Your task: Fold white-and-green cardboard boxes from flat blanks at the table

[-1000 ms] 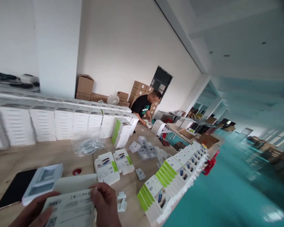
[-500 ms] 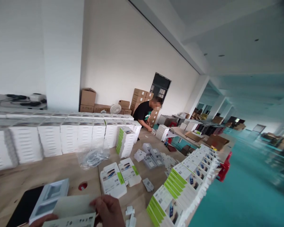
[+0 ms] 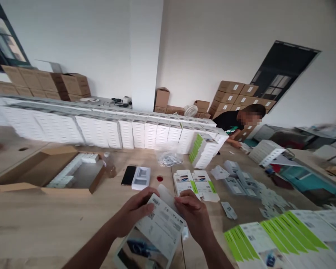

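Observation:
A white product box [image 3: 159,228] with a printed picture and a QR code is tilted between my hands above the table. My left hand [image 3: 141,207] grips its left side, thumb on the printed face. At the far edge, my right hand [image 3: 192,207] pinches a pale flap [image 3: 168,196] that stands up from the box. Beyond my hands lie a white insert tray [image 3: 141,178], a black phone-like slab [image 3: 128,175] and two flattened green-striped cartons [image 3: 184,181]. Whether anything is inside the box is hidden.
Stacked white boxes [image 3: 140,132] line the table's far side. An open cardboard carton [image 3: 72,172] and a bottle [image 3: 109,164] stand left. Rows of green-striped boxes [image 3: 285,235] fill the near right. A co-worker [image 3: 235,121] leans over the table at the back right.
My view has swung left and down, so both forearms and the box show more fully. The open carton at left has come into view. The box stays in my hands.

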Demonstrator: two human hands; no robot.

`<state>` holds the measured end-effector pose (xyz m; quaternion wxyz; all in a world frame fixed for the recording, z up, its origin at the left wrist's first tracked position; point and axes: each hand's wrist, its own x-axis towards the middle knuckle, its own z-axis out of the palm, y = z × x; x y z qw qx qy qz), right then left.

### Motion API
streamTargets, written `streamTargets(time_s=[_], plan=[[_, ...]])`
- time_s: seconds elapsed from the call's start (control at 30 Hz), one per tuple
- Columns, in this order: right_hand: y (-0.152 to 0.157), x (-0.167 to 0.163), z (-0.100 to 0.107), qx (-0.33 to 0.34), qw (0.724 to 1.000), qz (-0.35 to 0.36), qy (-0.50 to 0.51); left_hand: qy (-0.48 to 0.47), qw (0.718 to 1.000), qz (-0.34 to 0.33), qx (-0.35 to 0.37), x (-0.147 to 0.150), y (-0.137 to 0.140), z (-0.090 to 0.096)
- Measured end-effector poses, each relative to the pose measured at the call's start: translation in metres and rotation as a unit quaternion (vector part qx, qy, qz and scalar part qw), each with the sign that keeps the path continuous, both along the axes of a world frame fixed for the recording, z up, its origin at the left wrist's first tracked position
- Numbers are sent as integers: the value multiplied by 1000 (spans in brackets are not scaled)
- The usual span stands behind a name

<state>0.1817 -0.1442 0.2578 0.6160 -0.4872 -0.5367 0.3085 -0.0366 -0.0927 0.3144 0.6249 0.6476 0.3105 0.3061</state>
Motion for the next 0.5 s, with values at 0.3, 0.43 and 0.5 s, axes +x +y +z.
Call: streamTargets(time_s=[0.3, 0.43, 0.5], plan=[[-4, -5, 17, -235, 944, 143, 183, 51, 991, -98, 71, -8, -1, 4], [-4, -10, 12, -202, 964, 112, 130, 30, 991, -113, 59, -10, 3, -1], [-6, -14, 11, -177, 978, 51, 96, 22, 992, -123, 37, -10, 2, -4]])
